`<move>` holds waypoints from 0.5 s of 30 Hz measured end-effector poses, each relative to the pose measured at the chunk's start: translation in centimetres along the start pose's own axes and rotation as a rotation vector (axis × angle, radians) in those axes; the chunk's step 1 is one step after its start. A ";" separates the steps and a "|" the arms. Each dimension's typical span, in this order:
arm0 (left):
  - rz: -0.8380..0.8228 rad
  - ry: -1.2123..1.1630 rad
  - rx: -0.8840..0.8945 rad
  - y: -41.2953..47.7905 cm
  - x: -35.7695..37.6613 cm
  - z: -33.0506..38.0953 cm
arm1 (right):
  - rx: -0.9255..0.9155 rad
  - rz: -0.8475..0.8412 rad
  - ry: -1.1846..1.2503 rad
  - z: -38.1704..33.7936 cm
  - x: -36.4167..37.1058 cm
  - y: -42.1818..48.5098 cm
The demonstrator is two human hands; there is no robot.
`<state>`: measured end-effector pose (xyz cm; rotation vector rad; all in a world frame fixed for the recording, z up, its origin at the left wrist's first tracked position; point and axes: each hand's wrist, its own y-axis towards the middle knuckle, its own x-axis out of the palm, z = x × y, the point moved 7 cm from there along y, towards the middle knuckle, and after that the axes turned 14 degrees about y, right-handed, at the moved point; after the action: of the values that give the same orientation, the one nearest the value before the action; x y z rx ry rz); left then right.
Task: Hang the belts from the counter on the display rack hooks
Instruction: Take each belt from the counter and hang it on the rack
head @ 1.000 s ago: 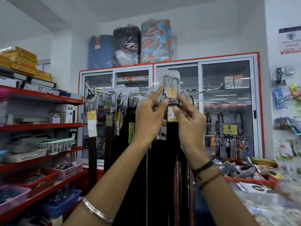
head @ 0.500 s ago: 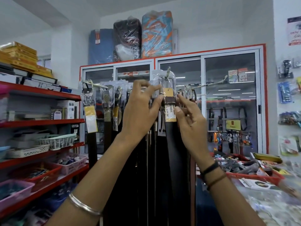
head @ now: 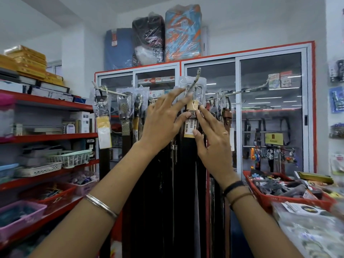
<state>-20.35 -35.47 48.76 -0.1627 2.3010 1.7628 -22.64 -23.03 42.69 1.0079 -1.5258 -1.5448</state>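
Observation:
A dark belt (head: 188, 164) with a plastic-wrapped buckle and a yellow price tag hangs straight down at the centre. Its buckle wrap sits over the tip of a metal rack hook (head: 196, 78) that points toward me. My left hand (head: 162, 120) pinches the belt just below the buckle, index finger stretched up along the plastic. My right hand (head: 212, 138) presses fingertips on the tag and strap from the right. Several other belts (head: 128, 123) hang from the hooks (head: 115, 92) to the left and right.
Red shelves (head: 48, 136) with baskets and boxes line the left. A glass-door cabinet (head: 270, 116) stands behind the rack. A red basket (head: 286, 200) of small goods and a cluttered counter (head: 312, 233) lie at the lower right.
The buckle has gone onto the centre hook, whose tip now sticks out above the plastic wrap. Both hands have dropped slightly and hold the belt below the buckle.

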 end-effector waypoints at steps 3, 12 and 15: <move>0.018 -0.092 0.001 -0.7 -0.6 0.0 | 0.017 0.059 0.046 -1.0 -0.4 -0.3; 0.381 -0.246 -0.220 -8.8 -5.5 -8.4 | 0.004 0.019 0.147 -8.6 4.8 -5.3; 0.375 -0.253 -0.336 -10.0 -5.7 -13.1 | 0.016 -0.128 0.154 -10.0 9.2 -6.3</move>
<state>-14.10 -51.06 44.02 0.4382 1.9346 2.1942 -17.33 -35.43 36.18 1.2245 -1.3927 -1.5058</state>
